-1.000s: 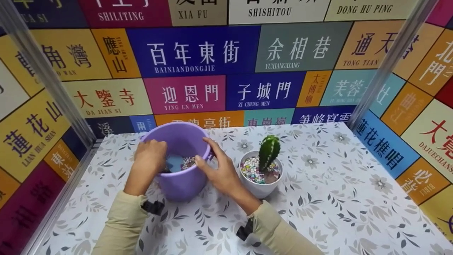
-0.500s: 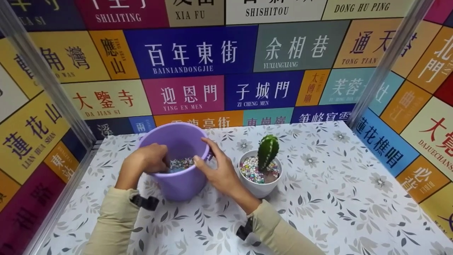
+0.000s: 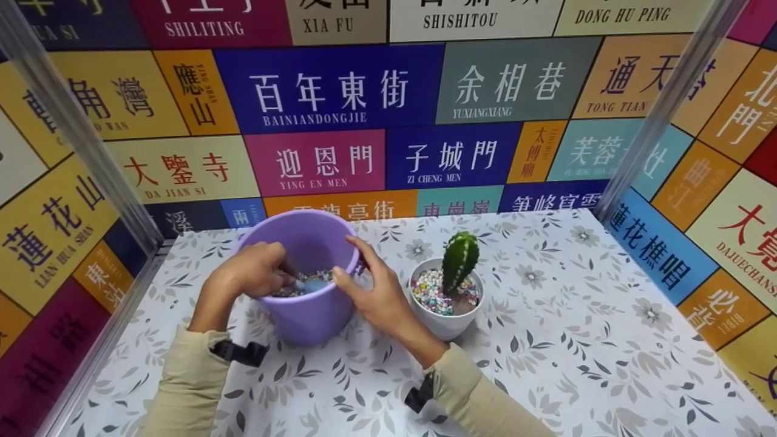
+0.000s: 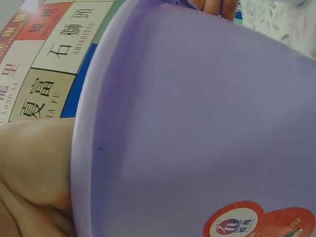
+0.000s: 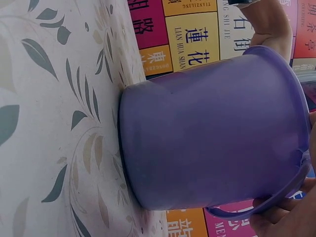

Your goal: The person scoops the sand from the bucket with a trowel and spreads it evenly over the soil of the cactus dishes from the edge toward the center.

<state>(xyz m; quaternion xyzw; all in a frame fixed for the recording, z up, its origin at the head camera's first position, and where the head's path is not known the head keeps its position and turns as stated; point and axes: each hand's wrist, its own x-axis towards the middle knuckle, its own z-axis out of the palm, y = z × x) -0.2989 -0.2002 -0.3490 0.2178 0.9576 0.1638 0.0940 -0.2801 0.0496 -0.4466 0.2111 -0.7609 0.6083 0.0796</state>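
A purple bucket (image 3: 309,318) stands on the table, with small multicoloured pebbles (image 3: 318,276) inside. My left hand (image 3: 258,267) reaches over its left rim and holds a light blue scoop (image 3: 314,284) among the pebbles. Part of the left fingers and most of the scoop are hidden by the bucket wall. My right hand (image 3: 379,294) grips the right side of the rim, thumb on the near side. In the right wrist view, its fingers curl beside the bucket's handle (image 5: 276,200). The left wrist view is mostly filled by the bucket's outer wall (image 4: 197,108).
Right of the bucket stands a white pot (image 3: 449,325) with a green cactus (image 3: 460,261) in coloured pebbles (image 3: 431,291). The pot is close to the right forearm. A floral cloth (image 3: 583,340) covers the table. Printed panels (image 3: 331,88) and metal posts (image 3: 661,109) enclose the back and sides.
My left wrist has shifted left and lower, while its fingers dip into the bucket. The blue scoop has moved among the pebbles, dropping mostly from sight midway. The right hand stays on the rim.
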